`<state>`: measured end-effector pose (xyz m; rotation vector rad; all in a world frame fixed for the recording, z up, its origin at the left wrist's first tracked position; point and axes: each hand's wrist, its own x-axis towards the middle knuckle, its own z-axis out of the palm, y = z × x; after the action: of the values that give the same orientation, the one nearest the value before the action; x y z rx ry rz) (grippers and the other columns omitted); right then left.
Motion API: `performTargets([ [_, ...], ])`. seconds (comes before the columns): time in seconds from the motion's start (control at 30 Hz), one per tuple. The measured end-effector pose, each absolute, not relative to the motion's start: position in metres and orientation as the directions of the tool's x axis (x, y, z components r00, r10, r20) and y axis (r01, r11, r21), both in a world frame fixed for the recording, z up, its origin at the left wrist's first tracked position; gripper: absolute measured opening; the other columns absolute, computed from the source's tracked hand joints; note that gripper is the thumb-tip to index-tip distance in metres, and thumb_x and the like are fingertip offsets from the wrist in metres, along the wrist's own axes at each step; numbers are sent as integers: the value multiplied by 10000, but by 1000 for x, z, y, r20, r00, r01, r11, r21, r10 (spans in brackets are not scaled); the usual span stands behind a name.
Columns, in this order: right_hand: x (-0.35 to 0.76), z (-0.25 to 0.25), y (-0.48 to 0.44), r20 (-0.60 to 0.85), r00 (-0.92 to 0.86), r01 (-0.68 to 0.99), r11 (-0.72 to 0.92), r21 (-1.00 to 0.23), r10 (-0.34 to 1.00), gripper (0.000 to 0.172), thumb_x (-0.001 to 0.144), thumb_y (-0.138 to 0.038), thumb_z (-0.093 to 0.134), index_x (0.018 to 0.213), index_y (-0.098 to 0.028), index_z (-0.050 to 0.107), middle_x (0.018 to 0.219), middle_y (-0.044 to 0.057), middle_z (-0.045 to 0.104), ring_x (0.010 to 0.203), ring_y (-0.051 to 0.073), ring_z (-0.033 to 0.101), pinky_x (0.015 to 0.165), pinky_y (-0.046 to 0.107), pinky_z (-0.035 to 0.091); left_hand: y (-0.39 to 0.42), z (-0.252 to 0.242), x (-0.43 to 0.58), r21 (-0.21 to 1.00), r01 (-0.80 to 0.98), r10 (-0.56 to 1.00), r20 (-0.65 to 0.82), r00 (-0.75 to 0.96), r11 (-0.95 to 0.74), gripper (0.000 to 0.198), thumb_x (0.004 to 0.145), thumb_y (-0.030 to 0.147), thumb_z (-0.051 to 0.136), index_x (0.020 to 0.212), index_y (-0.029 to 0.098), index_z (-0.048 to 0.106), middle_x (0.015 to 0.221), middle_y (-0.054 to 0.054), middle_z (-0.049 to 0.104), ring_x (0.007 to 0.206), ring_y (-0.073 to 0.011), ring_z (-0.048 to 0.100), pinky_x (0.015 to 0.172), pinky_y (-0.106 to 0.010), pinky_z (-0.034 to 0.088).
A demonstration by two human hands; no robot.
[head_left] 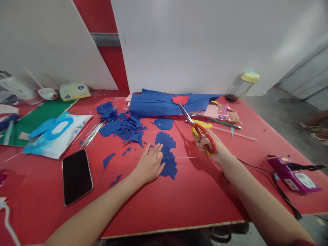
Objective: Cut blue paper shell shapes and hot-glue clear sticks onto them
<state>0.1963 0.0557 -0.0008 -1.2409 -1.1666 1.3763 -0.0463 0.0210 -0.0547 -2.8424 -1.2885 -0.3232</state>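
Observation:
My left hand (150, 164) lies flat with fingers stretched out on the red table (179, 198), its fingertips resting on the edge of a cut blue felt shape (167, 153). My right hand (208, 145) is closed round the red and yellow handles of a pair of scissors (196, 128). The blades point up and away toward the folded blue felt (164, 102). A thin wire (179, 157) lies across the blue shape.
Blue felt scraps (125, 128) and wires (92, 134) lie in the middle left. A black phone (77, 176), a wipes packet (57, 131), a green board (38, 118), a purple device with cable (293, 174), a bottle (242, 85) and pens (225, 123) surround the work area.

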Motion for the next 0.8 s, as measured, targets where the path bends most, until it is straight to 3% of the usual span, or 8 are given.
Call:
performTargets([
  [0.13,191,-11,62,-209,-131,-167,-229,-959,969,313,502,-168,548,787,-241,440,599,-70,416,410,45,270,370,197,178,22,-57,-44,95,764,764,197,614,-638,213,886,238,422,989,100,545,1346,-226,465,1285,-278,415,1071,-549,261],
  [0.3,197,-26,62,-150,-151,-238,-183,-954,977,255,505,-184,532,719,-241,405,617,-71,387,415,52,272,367,205,196,21,-57,-42,73,756,747,242,619,-651,170,871,222,435,930,108,545,1349,-235,456,1295,-298,395,1066,-567,268],
  [0.47,201,-30,64,-167,-120,-257,-193,-947,979,242,502,-192,513,719,-235,416,619,-67,437,406,65,334,383,230,257,19,-53,-41,-46,748,695,337,636,-662,159,868,206,417,827,123,546,1303,-253,496,1260,-320,438,1018,-550,358],
  [0.67,204,-31,61,-221,-251,-284,-290,-914,943,142,562,-170,550,661,-208,455,460,-87,401,367,59,317,375,216,250,18,-42,-43,-145,717,613,421,669,-682,202,887,219,405,759,136,537,1214,-246,574,1200,-320,504,988,-529,391],
  [0.8,202,-27,60,-207,-259,-271,-277,-922,944,222,589,-199,623,723,-215,447,504,-83,442,379,59,342,354,199,251,19,-31,-53,-222,718,563,486,668,-660,321,921,277,330,726,143,547,1096,-233,644,1081,-292,593,922,-478,435],
])
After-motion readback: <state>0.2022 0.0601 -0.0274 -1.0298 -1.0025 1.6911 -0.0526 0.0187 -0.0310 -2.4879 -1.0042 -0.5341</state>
